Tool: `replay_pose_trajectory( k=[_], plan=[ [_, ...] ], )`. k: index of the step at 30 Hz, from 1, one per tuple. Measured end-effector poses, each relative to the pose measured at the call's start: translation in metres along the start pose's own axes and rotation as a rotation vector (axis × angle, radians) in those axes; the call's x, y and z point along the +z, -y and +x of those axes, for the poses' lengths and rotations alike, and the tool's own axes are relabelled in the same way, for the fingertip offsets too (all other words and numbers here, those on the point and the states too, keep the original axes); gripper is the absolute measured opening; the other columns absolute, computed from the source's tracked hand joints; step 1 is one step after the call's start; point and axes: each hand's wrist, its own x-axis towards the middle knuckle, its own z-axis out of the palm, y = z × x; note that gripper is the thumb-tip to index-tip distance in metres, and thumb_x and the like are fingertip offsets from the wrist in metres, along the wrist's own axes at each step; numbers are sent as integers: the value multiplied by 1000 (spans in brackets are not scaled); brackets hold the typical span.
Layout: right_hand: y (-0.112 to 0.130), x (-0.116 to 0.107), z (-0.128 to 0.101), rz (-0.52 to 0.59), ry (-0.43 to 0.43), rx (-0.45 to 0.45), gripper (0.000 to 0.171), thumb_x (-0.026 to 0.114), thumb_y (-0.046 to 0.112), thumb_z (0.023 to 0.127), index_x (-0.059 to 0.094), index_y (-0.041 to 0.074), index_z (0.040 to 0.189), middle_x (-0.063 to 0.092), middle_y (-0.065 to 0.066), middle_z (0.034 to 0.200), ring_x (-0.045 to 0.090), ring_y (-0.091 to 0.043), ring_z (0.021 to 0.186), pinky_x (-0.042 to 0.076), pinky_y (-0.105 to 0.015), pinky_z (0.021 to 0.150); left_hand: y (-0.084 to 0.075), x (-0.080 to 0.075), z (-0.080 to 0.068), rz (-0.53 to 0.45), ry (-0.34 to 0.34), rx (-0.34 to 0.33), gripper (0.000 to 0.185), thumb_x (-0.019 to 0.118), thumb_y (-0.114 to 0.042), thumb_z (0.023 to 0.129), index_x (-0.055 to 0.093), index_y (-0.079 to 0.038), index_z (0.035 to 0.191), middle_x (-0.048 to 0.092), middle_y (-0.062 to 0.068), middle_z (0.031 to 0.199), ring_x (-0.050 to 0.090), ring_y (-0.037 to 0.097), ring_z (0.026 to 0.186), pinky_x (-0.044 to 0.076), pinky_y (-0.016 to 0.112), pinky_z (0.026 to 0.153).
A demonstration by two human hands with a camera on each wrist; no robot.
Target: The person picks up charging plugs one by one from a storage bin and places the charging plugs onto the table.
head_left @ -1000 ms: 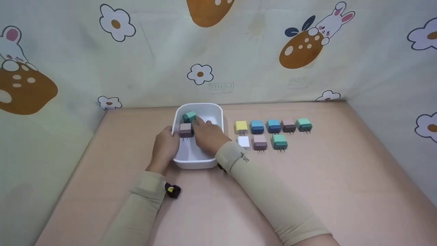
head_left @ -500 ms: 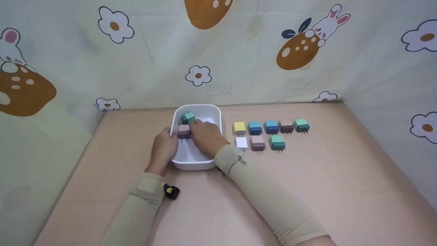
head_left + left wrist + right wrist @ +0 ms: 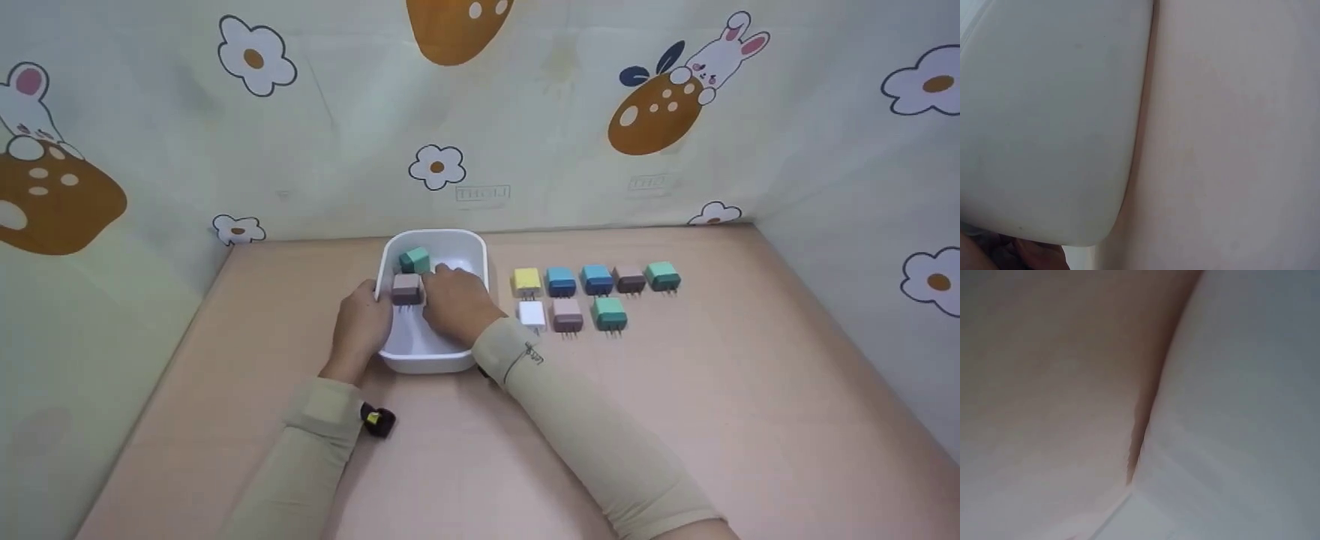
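A white plastic tub (image 3: 427, 363) stands on the table in the head view. The left hand (image 3: 361, 322) grips its left wall; in the left wrist view the tub's outer wall (image 3: 1055, 118) fills much of the picture. Inside lie a tilted green block (image 3: 415, 260) and a mauve block with thin metal pins (image 3: 407, 288). The right hand (image 3: 459, 301) reaches into the tub just right of the mauve block, its fingers bent downward. Its fingertips are hidden, so whether they hold anything cannot be seen. The right wrist view shows only blurred pale surfaces.
To the tub's right, similar pinned blocks lie in two rows: yellow (image 3: 526, 280), blue (image 3: 561, 280), another blue (image 3: 597, 279), dark mauve (image 3: 629, 278) and green (image 3: 663, 274) behind; white (image 3: 532, 315), pink (image 3: 567, 314) and green (image 3: 610, 313) in front. A patterned cloth wall (image 3: 337, 180) rises behind.
The right hand's fingers have drawn slightly right, away from the green and mauve blocks in the tub. The green block has turned a little. The left hand keeps its hold on the tub.
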Motion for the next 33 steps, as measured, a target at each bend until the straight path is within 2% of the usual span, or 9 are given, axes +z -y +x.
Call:
replay_pose_trajectory(
  k=[8,14,17,26,33],
  plan=[
    [2,-8,-10,60,75,11,41,71,25,99,65,3,133,67,-12,114,66,-25,91,60,-40,84,-1,2,2,-7,3,2,45,39,-27,114,57,3,143,67,25,135,65,38,119,52,56,106],
    [-1,-15,-21,107,110,-28,43,75,31,97,67,9,132,68,-5,112,65,-20,91,59,-38,85,0,0,-1,-21,23,-7,46,39,-27,115,54,4,147,65,24,139,64,37,121,51,55,109],
    [-4,-21,-28,147,93,-49,44,78,31,96,68,10,133,68,-3,114,65,-18,92,60,-36,87,-1,0,-2,-35,30,-20,47,38,-27,115,52,4,149,63,24,142,63,38,125,49,55,112],
    [-17,-45,-50,152,11,-156,48,76,29,96,65,13,139,63,-4,121,61,-18,96,59,-35,93,-2,-1,-2,-29,23,-13,48,38,-24,114,51,4,151,61,25,147,60,40,132,47,57,113],
    [-31,-70,-66,220,-19,-137,49,78,28,96,64,15,141,62,-5,127,63,-18,104,59,-37,100,0,-1,-2,-42,20,-3,46,39,-23,114,53,6,148,62,26,144,62,40,127,48,57,112]
  ],
)
